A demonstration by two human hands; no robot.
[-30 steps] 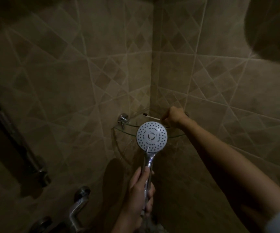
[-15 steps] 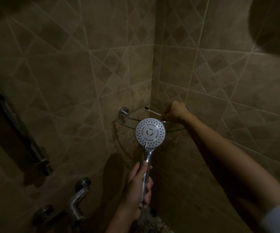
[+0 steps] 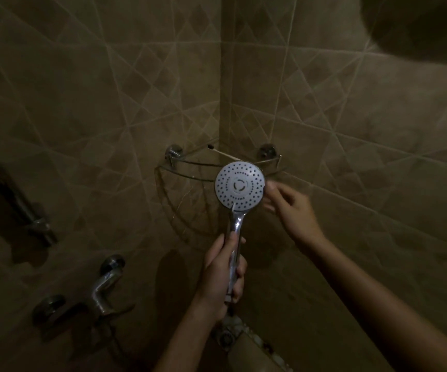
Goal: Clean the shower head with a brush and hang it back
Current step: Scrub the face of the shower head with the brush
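A dim shower corner of brown patterned tiles [image 3: 88,108]. A glass corner shelf [image 3: 187,170] sits at centre, on 2 chrome mounts. At 7 o'clock, a chrome tap [image 3: 101,285]. At 6 o'clock, a floor drain [image 3: 226,338].

Brush [image 3: 223,154] on corner shelf [image 3: 190,175] (behind shower head [image 3: 239,185]).

White dotted shower head [image 3: 239,187], brown diamond-patterned tiles [image 3: 109,84]

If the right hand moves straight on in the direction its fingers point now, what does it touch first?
The right hand points left and slightly up, so it would probably first meet the rim of the shower head, which the left hand holds up by the handle. Its fingertips look blurred and depth is unclear; it may pass behind.
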